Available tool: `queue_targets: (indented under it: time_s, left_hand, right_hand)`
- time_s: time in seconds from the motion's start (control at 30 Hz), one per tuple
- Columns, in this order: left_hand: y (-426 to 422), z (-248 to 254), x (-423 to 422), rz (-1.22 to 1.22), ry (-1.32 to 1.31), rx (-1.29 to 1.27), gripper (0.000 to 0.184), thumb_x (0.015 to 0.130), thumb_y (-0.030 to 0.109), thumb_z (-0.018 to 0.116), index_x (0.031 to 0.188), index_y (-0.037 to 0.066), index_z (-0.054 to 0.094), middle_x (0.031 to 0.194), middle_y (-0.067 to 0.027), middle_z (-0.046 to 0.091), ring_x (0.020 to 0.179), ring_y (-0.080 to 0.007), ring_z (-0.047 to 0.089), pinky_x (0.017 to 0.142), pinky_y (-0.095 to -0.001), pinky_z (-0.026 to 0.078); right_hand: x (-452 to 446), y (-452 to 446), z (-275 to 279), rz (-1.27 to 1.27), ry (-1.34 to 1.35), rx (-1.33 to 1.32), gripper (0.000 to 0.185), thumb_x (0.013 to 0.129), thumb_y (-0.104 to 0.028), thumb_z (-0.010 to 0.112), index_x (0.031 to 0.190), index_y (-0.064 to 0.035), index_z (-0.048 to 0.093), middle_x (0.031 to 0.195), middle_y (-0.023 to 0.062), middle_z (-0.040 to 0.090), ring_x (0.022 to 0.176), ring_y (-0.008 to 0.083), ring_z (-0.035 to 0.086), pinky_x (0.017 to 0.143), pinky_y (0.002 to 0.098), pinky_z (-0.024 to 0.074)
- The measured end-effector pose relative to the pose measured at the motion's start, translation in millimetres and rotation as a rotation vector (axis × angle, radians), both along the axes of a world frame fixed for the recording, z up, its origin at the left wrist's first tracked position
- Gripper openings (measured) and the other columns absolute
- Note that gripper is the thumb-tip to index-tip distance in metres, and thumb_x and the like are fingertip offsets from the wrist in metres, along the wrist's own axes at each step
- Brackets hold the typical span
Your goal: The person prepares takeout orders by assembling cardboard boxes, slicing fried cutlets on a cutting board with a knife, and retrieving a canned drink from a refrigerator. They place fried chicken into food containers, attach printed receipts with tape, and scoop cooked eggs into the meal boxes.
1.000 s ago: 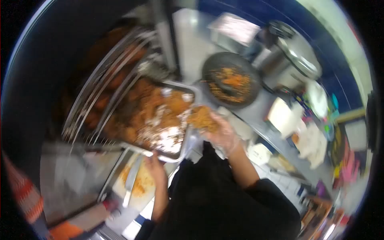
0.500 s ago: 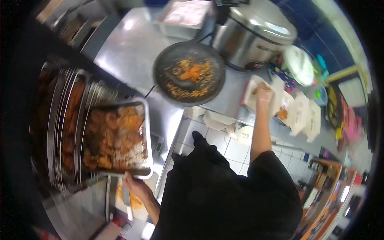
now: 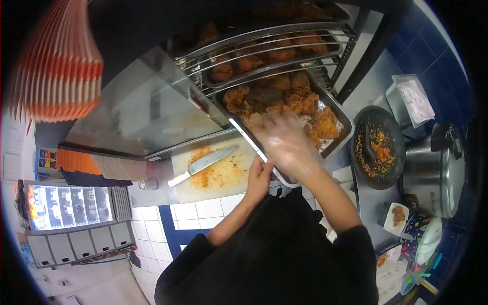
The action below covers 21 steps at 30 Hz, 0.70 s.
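A metal tray (image 3: 345,122) of fried chicken (image 3: 325,123) sticks out of the rack towards me. My left hand (image 3: 260,178) is closed on the tray's near rim, thumb uppermost. Inside the tray, my right hand (image 3: 284,140), in a clear plastic glove, reaches down over the chicken pieces. Its fingers look spread and somewhat blurred, and their tips are partly lost against the chicken; no held piece can be made out.
On a cutting board (image 3: 223,175) with orange crumbs lies a knife (image 3: 208,161). A dark round pan (image 3: 363,168) of crumbs, a rice cooker (image 3: 427,175) and an open box (image 3: 390,223) with chicken stand to the right. Orange-striped folded cartons (image 3: 66,76) hang upper left.
My view has turned left towards the rack. My right hand has gone from the white box on the counter into the chicken tray. My left hand still grips the tray.
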<state>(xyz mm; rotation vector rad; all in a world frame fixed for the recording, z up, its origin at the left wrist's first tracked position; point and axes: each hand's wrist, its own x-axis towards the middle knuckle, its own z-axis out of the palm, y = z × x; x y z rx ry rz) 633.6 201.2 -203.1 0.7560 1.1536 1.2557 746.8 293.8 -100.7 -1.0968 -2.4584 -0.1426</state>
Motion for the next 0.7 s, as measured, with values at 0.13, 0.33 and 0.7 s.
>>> queue_targets:
  time_s: [0.13,0.33,0.7]
  left_hand:
    - [0,0,0,-0.009,-0.001,-0.032,0.02,0.105,0.024,0.054,0.111,0.005,0.051,0.085,-0.0053,0.066,0.069,-0.0102,0.065,0.058,-0.0266,0.057]
    - [1,-2,-4,-0.022,-0.059,-0.013,0.022,0.105,0.026,0.055,0.111,0.005,0.053,0.083,-0.0039,0.064,0.065,-0.01,0.062,0.057,-0.0266,0.057]
    - [-2,5,-8,-0.05,0.01,-0.114,0.033,0.104,0.027,0.056,0.128,0.005,0.049,0.114,-0.0112,0.064,0.094,-0.0195,0.066,0.072,-0.0356,0.06]
  right_hand:
    - [-38,44,9,0.005,-0.392,0.032,0.039,0.093,-0.018,0.054,0.131,-0.0118,0.059,0.12,0.012,0.068,0.118,0.0272,0.06,0.117,0.048,0.0305]
    - [-9,42,23,0.123,-0.143,-0.196,0.04,0.087,-0.028,0.068,0.124,-0.0141,0.063,0.116,0.0157,0.068,0.12,0.0356,0.057,0.115,0.0538,0.0306]
    - [262,-151,-32,-1.021,1.011,-0.354,0.039,0.082,-0.016,0.079,0.115,-0.007,0.06,0.109,0.0104,0.07,0.101,0.0222,0.066,0.091,0.0358,0.0519]
